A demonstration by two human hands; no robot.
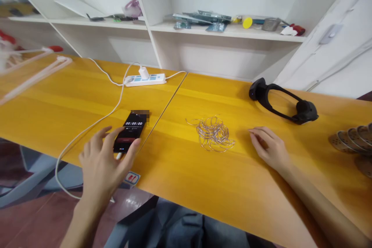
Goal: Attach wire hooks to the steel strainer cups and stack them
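My left hand (pixel 103 159) is over the lower end of a black phone (pixel 131 131), its fingers and thumb spread to either side. The phone lies face up, its lit screen reading 00:00:00, and a white cable plugs into its lower edge. Right of it, a loose tangle of thin silvery wire (pixel 214 133) lies on the wooden table (pixel 180 174). My right hand (pixel 270 147) rests on the table to the right of the wire, apart from it. Its thumb and forefinger meet in a pinch; whether anything small is between them I cannot make out.
A white power strip (pixel 147 80) with a plug in it lies behind the phone. A black headband-like device (pixel 283 102) sits at the back right, and perforated metal cylinders (pixel 351 139) stand at the right edge. White shelves (pixel 232 35) holding small items rise behind.
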